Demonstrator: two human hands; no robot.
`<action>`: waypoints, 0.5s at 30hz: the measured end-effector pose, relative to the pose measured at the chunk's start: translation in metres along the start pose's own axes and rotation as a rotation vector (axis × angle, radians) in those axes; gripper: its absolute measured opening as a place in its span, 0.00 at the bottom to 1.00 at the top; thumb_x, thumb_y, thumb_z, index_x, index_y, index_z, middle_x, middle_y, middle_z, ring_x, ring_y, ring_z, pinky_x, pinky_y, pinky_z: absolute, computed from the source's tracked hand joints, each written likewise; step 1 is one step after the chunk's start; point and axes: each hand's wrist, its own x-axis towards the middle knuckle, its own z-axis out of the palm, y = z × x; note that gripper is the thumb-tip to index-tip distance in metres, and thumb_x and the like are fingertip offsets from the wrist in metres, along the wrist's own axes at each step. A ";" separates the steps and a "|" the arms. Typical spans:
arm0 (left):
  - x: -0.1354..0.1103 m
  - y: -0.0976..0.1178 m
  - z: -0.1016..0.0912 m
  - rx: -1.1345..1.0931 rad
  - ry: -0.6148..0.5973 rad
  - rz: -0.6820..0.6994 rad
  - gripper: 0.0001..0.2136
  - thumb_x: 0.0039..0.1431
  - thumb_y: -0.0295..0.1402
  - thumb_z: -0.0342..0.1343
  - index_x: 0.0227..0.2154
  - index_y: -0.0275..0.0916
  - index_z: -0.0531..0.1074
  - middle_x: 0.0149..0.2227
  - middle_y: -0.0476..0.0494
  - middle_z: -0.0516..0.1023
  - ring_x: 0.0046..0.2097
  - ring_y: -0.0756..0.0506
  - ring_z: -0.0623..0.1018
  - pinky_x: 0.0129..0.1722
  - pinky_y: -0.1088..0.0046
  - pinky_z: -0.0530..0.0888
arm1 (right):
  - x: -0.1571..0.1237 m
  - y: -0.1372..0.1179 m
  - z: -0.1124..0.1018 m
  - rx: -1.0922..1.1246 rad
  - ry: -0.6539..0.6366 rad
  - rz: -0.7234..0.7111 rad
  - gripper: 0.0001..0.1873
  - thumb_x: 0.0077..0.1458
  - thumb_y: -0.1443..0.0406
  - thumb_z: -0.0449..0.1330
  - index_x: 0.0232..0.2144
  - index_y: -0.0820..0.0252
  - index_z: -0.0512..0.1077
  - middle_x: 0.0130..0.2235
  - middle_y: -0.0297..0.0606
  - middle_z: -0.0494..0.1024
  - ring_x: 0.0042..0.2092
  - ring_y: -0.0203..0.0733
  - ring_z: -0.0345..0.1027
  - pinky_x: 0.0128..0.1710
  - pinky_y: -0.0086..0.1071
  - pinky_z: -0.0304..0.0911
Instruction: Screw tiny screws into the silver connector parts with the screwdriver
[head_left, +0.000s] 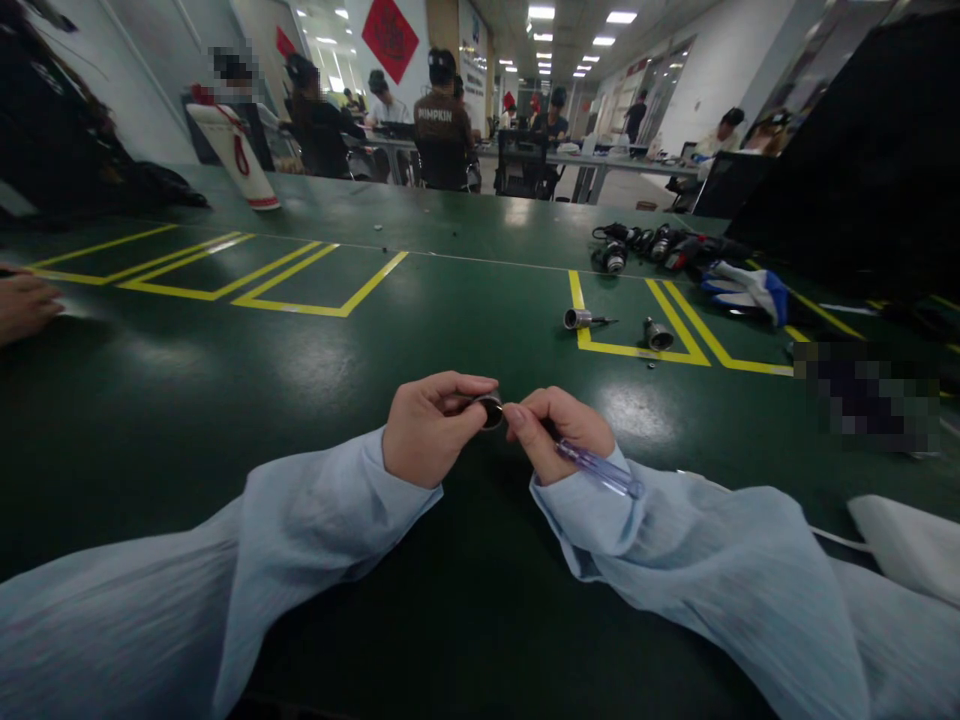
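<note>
My left hand (433,428) pinches a small round metal housing (493,411), its dark hollow end turned toward my other hand. Right beside it, the thumb and forefinger of my right hand (559,428) are pressed together at the housing's opening, where a tiny brass-coloured tip shows. A screwdriver with a clear purple handle (600,468) lies in my right hand, the handle sticking out back over the wrist; its shaft is mostly hidden by the fingers. Farther off on the table lie a metal cylinder with a thin rod (577,319) and a cup-shaped metal part (658,335).
Yellow tape (292,306) marks bays on the green table (315,380). Dark cabled parts (615,258) and a blue-and-white glove (750,290) lie at the right. A white box (904,545) with a cable sits near my right arm. Another person's hand (28,305) rests at the left edge.
</note>
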 end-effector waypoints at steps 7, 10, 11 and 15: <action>-0.001 0.002 0.000 -0.022 -0.005 -0.027 0.08 0.38 0.24 0.57 0.26 0.32 0.73 0.28 0.45 0.78 0.29 0.47 0.78 0.31 0.72 0.77 | 0.001 -0.002 -0.001 -0.025 -0.027 0.025 0.13 0.51 0.61 0.53 0.18 0.59 0.65 0.19 0.30 0.65 0.22 0.30 0.57 0.22 0.25 0.53; -0.002 0.002 0.001 -0.027 -0.010 -0.014 0.07 0.37 0.24 0.58 0.25 0.32 0.73 0.29 0.44 0.78 0.30 0.47 0.78 0.32 0.72 0.76 | 0.001 -0.003 -0.001 -0.024 -0.018 0.012 0.13 0.51 0.62 0.54 0.18 0.60 0.65 0.19 0.30 0.65 0.22 0.30 0.57 0.22 0.25 0.54; -0.002 0.002 0.002 -0.021 -0.015 -0.006 0.07 0.37 0.24 0.58 0.25 0.32 0.73 0.29 0.44 0.78 0.30 0.47 0.78 0.32 0.72 0.76 | 0.001 -0.004 -0.001 -0.015 -0.010 0.015 0.13 0.51 0.62 0.54 0.18 0.60 0.65 0.19 0.30 0.65 0.21 0.30 0.57 0.22 0.25 0.54; 0.009 -0.004 -0.002 0.021 -0.014 0.049 0.08 0.40 0.26 0.56 0.28 0.32 0.72 0.31 0.43 0.78 0.30 0.48 0.77 0.32 0.72 0.76 | 0.005 -0.006 -0.001 0.143 0.014 0.184 0.13 0.50 0.60 0.55 0.17 0.59 0.63 0.16 0.28 0.64 0.18 0.29 0.56 0.19 0.24 0.54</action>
